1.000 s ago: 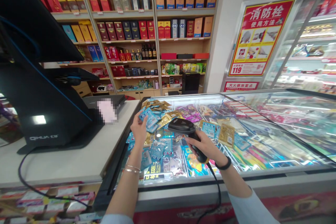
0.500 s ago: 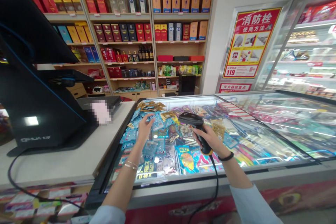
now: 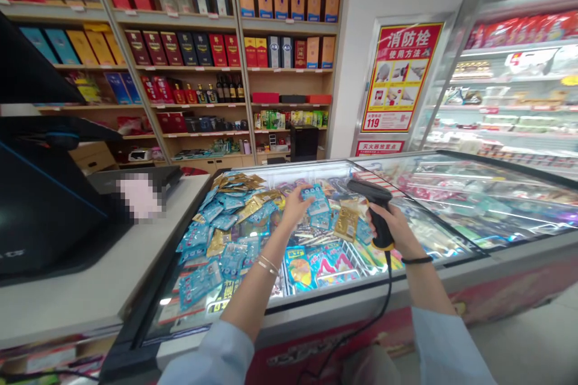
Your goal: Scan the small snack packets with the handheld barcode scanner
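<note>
Above the freezer [image 3: 316, 311], my left hand [image 3: 294, 209] pinched a blue packet [image 3: 319, 200] that could slip from its edge grip; my right hand [image 3: 400, 230] clasped the scanner [image 3: 368, 190].

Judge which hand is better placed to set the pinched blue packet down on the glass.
Left, I'd judge: the left hand has the blue packet in its fingers, over the freezer, while the right hand grips the handheld scanner.

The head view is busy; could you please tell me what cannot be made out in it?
In the head view:
Pale pink item on the counter: masked by pixel blocks.
Black angled monitor: cut off by the left edge.
Fine print on the blue plastic packet at the left hand: too small.
Black handheld scanner: front face turned away.
</note>
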Demonstrator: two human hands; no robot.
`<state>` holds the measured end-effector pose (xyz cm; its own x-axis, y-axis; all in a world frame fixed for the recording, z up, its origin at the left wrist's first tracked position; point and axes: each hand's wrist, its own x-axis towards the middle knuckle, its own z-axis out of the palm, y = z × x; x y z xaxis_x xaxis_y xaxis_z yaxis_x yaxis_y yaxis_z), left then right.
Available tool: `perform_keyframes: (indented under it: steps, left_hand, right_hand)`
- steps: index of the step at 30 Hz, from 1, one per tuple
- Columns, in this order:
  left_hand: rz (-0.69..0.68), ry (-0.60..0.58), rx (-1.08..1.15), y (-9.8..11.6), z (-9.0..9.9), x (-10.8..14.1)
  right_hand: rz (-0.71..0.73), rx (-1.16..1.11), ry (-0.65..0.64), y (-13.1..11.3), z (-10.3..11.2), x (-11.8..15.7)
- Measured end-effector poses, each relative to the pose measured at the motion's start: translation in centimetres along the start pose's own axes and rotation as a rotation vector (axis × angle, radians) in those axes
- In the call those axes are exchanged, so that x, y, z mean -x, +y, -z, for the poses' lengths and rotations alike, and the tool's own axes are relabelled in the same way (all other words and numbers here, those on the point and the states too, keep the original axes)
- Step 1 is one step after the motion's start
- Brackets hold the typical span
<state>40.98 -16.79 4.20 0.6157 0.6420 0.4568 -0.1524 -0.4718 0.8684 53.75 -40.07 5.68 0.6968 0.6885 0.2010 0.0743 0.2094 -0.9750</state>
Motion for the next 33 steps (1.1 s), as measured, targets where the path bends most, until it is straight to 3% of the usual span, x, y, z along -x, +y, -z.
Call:
perform_keyframes:
  steps: [5, 11, 14, 20, 27, 33]
  left_hand:
    - [0.123, -0.13, -0.121, -1.4, -4.6, 1.6]
    - [0.072, -0.234, -0.405, -2.7, -6.6, 3.5]
    - [0.065, -0.269, -0.571, -2.6, -6.8, 4.1]
    - [0.053, -0.225, -0.887, -2.5, -7.1, 4.8]
    - [0.055, -0.225, -0.872, -2.9, -7.2, 4.6]
    - [0.007, -0.146, -0.847, -1.2, -4.0, 2.9]
  right_hand:
    - [-0.024, -0.059, 0.067, 1.6, 3.6, 0.2]
    - [-0.074, -0.059, 0.149, 4.1, 6.0, 1.0]
    - [-0.097, -0.055, 0.18, 5.0, 6.3, 1.5]
    - [-0.128, -0.064, 0.226, 5.5, 6.7, 1.9]
    - [-0.12, -0.067, 0.238, 5.6, 6.9, 1.9]
    - [-0.107, -0.093, 0.189, 4.6, 5.0, 1.5]
